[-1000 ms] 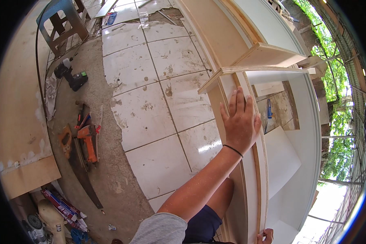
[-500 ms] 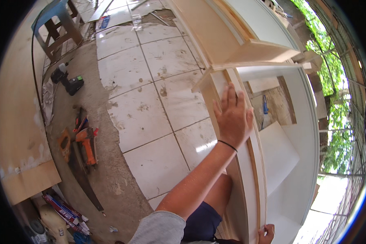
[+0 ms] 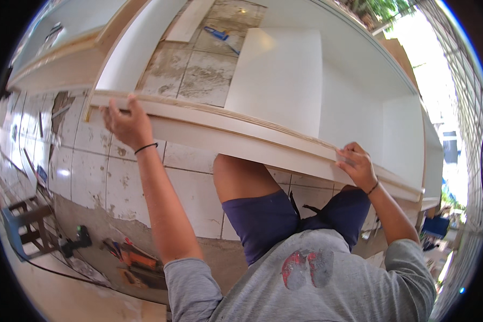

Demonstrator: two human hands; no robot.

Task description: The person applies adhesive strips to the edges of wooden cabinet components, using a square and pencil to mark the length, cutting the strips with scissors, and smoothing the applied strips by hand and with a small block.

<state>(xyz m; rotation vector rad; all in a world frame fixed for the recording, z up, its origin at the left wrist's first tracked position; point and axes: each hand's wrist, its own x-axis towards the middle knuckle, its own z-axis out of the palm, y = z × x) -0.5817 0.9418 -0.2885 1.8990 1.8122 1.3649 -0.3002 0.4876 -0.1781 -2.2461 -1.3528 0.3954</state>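
Note:
A long white board with bare wood edges (image 3: 241,140) runs across the front of a white cabinet frame (image 3: 359,102). Near its left end, my left hand (image 3: 127,122) grips the edge, with the fingertips bent over the top. My right hand (image 3: 358,165) pinches the same board toward its right end, fingers curled over the upper edge. Part of each hand's grip is hidden behind the board. My legs are under and close to the board.
Inside the cabinet frame lie a loose white panel (image 3: 276,75) and a blue-handled tool (image 3: 217,33). At lower left are a stool (image 3: 29,225), a cordless drill (image 3: 78,240), an orange power tool (image 3: 139,258) and a handsaw (image 3: 131,279). Another cabinet section (image 3: 64,59) adjoins at left.
My view has turned right, toward the cabinet front. The left hand, earlier flat with fingers stretched along the board, now bends over its edge. The right hand shows fully, still at the board.

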